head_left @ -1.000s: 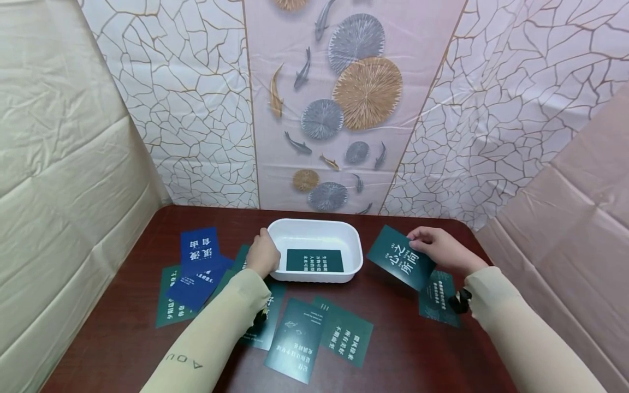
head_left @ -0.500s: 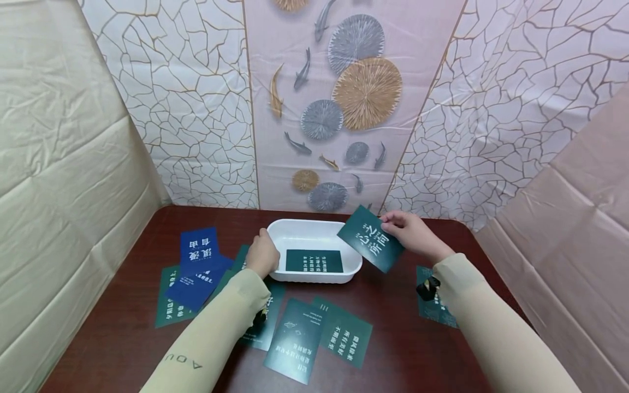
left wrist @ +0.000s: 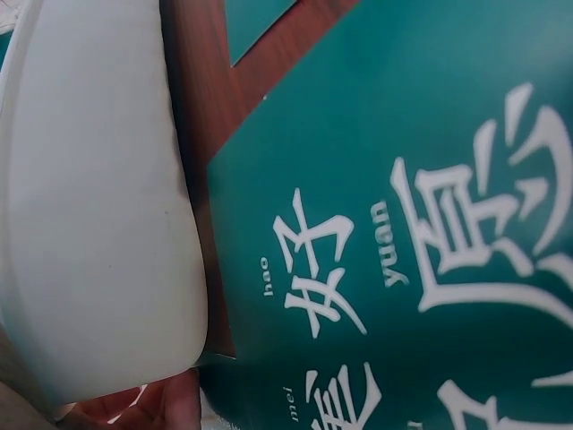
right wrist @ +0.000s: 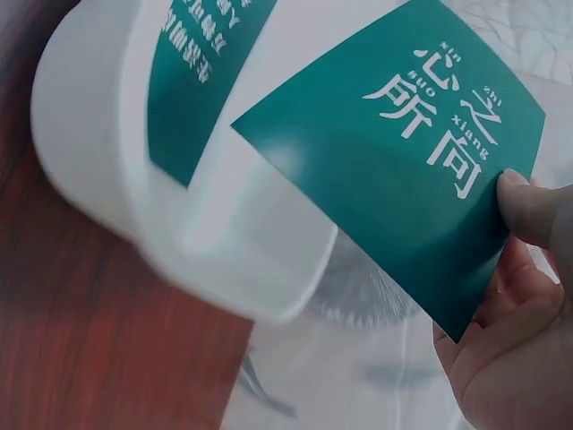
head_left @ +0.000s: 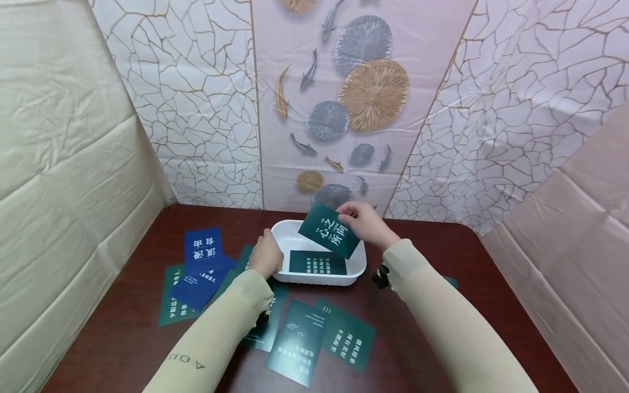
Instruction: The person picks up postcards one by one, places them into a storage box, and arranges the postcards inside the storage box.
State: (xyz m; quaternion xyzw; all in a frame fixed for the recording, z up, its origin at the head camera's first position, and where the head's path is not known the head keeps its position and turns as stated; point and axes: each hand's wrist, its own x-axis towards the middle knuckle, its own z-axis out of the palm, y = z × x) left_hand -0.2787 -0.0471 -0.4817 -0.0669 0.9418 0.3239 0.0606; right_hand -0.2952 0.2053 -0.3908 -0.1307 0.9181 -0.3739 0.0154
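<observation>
Pinching a card (head_left: pixel 326 232) (green) over the tub (head_left: pixel 316 279)

Smooth plast. tub (head_left: pixel 319 280), glossy ppr card (right wrist: pixel 394 170)

i am working at a red-brown table (head_left: pixel 115 330) in what is looking like a small booth (head_left: pixel 196 109) screened with cloth. a creased cream sheet (head_left: pixel 64 164) is hanging on my left, a creased pinkish sheet (head_left: pixel 575 245) is hanging on my right, and a backdrop (head_left: pixel 354 140) printed with fish (head_left: pixel 309 71) and round leaves (head_left: pixel 374 95) is closing the far side.
</observation>
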